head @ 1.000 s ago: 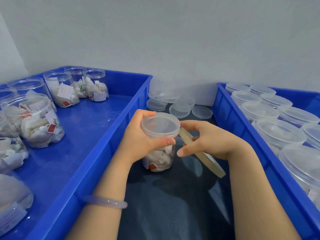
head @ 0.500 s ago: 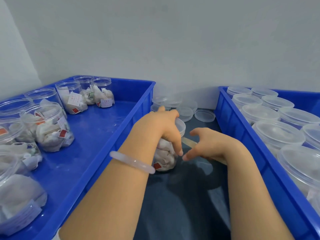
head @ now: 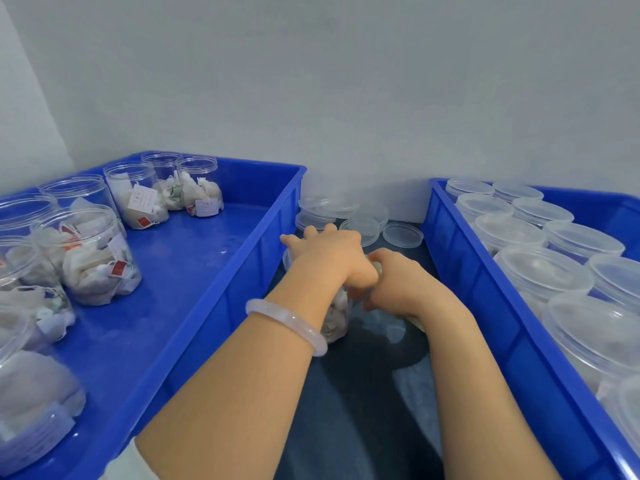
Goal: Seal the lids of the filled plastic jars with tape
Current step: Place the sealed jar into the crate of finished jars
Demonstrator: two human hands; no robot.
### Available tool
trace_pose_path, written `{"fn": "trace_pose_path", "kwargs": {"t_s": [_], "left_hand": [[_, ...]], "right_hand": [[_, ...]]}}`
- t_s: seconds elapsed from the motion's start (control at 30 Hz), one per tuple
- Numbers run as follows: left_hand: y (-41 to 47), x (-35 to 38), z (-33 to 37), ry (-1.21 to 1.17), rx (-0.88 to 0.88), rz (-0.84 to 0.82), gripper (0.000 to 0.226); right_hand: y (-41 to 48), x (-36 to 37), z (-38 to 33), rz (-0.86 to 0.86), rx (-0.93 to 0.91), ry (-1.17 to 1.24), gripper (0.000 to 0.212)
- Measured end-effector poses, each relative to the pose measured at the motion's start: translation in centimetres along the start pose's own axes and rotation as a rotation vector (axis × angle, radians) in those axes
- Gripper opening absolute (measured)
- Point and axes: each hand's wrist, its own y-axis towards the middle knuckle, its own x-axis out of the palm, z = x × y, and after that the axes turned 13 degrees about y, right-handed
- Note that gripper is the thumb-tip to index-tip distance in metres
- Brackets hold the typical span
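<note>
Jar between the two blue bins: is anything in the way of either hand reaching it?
Nothing visible. The left hand grips the jar from above, and the right hand is against its side; the contact there is hidden.

Both bare forearms reach forward and draw together. The left hand (head: 329,251) lies back-up, its fingers curled down over the top of a jar (head: 337,320) and its thumb pointing toward the other hand. The right hand (head: 398,282) sits just beside it, touching near the thumb, back-up, its fingers curled under in a grip on the tape roll (head: 379,269).
</note>
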Motion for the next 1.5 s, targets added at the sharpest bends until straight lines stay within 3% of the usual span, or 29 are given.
{"fn": "trace_pose_path", "kwargs": {"t_s": [0.17, 0.27, 0.37, 0.43, 0.5, 0.6, 0.67, 0.73, 0.8, 0.87, 0.93, 1.0, 1.07, 1.13, 1.5], "left_hand": [[0.4, 0.1, 0.0, -0.047, -0.037, 0.134, 0.033], [0.4, 0.1, 0.3, -0.065, -0.063, 0.138, 0.035], [0.6, -0.1, -0.3, -0.154, -0.188, 0.209, 0.021], [1.3, -0.5, -1.4, -0.213, -0.213, 0.235, 0.017], [1.6, -0.7, -1.1, -0.132, -0.071, 0.121, 0.028], [1.5, -0.8, -0.5, -0.056, 0.072, -0.028, 0.063], [1.4, -1.1, -1.1, -0.292, 0.123, 0.009, 0.077], [1.4, -0.8, -1.9, -0.683, 0.102, 0.270, 0.059], [0.9, 0.6, -2.3, -0.872, -0.043, 0.631, 0.038], [0.4, 3.0, -2.4, -1.018, -0.162, 0.763, 0.032], [0.4, 5.7, -2.6, -1.244, -0.226, 0.679, 0.037], [0.8, 7.7, -2.9, -1.464, -0.231, 0.513, 0.059], [1.3, 8.9, -2.7, -1.550, -0.201, 0.456, 0.083], [1.7, 9.6, -2.3, -1.540, -0.202, 0.521, 0.091], [2.8, 10.7, -2.4, -1.550, -0.262, 0.644, 0.084]], "right_hand": [[-1.6, 1.8, -0.3, 0.109, -0.035, -0.025, 0.029], [-3.4, 2.6, -0.4, 0.177, -0.010, -0.020, 0.028], [-7.0, 3.8, -0.5, 0.196, -0.063, -0.084, 0.026], [-8.6, 5.2, 0.0, 0.166, -0.108, -0.058, 0.028], [-7.7, 5.2, 0.8, 0.170, -0.046, -0.072, 0.031], [-4.7, 4.3, 2.5, 0.090, 0.040, -0.128, 0.069], [-3.4, 4.7, 3.6, 0.074, 0.047, -0.202, 0.076], [-2.6, 5.2, 4.4, 0.112, 0.032, -0.292, 0.068], [-1.6, 4.7, 4.4, 0.239, -0.056, -0.121, 0.060], [-0.7, 3.7, 4.0, 0.337, -0.216, 0.230, 0.053], [-0.3, 3.2, 3.0, 0.265, -0.330, 0.599, 0.052], [0.1, 3.2, 2.2, 0.210, -0.420, 0.785, 0.045], [0.5, 3.4, 2.0, 0.253, -0.457, 0.845, 0.039], [0.9, 3.6, 2.0, 0.300, -0.494, 0.903, 0.034], [1.1, 4.2, 1.7, 0.321, -0.615, 0.946, 0.023]]}}
